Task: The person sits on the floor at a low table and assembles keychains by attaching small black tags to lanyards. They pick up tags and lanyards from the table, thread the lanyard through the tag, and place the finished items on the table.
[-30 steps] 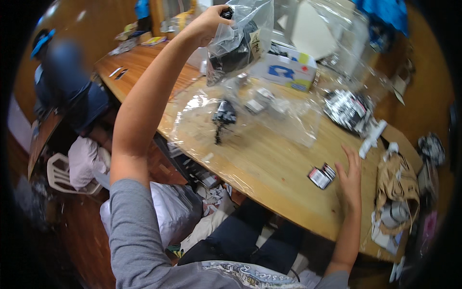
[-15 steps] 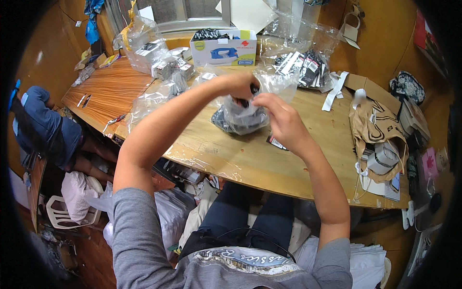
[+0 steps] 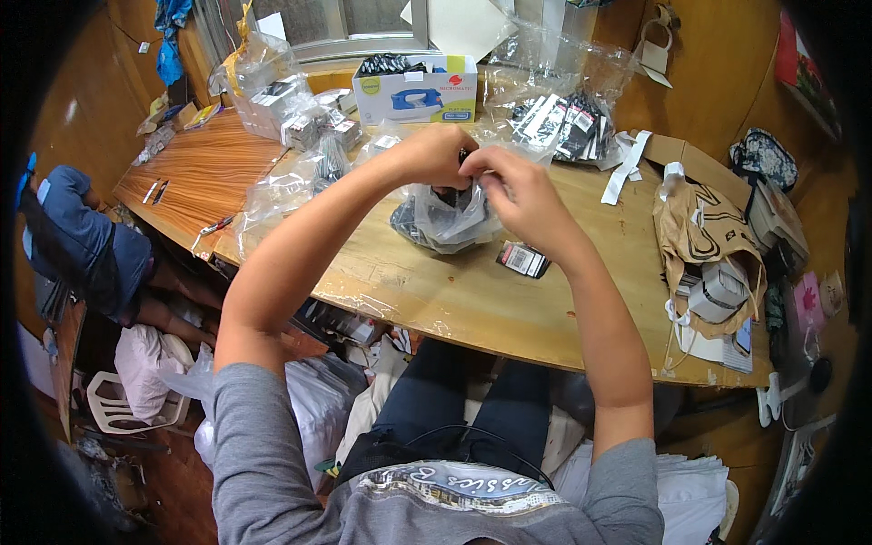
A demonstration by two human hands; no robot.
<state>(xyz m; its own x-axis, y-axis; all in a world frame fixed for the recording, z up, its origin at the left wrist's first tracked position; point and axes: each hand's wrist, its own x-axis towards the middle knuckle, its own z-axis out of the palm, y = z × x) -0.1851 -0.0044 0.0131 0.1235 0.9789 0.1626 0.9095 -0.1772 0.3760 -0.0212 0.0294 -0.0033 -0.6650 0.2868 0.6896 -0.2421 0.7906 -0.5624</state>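
A clear plastic bag (image 3: 454, 225) with small black items inside rests on the wooden table in front of me. My left hand (image 3: 440, 156) is closed at the bag's mouth, its fingertips partly hidden behind the plastic and something dark showing there. From the other side, my right hand (image 3: 522, 193) pinches the bag's upper edge between thumb and fingers. Just below my right wrist lies a black-and-white printed tag (image 3: 523, 260), flat on the tabletop.
Behind my hands stands an open carton (image 3: 416, 89) of black items. Bags of tags (image 3: 563, 127) lie at the back right, bundled packs (image 3: 304, 123) at the back left. A tan drawstring bag (image 3: 699, 236) sits on the right. Someone in blue (image 3: 86, 236) bends at far left.
My hands have drawn closer together at the bag's mouth, the left slightly lower. The tag by my right wrist shows more fully. The view has shifted a little.
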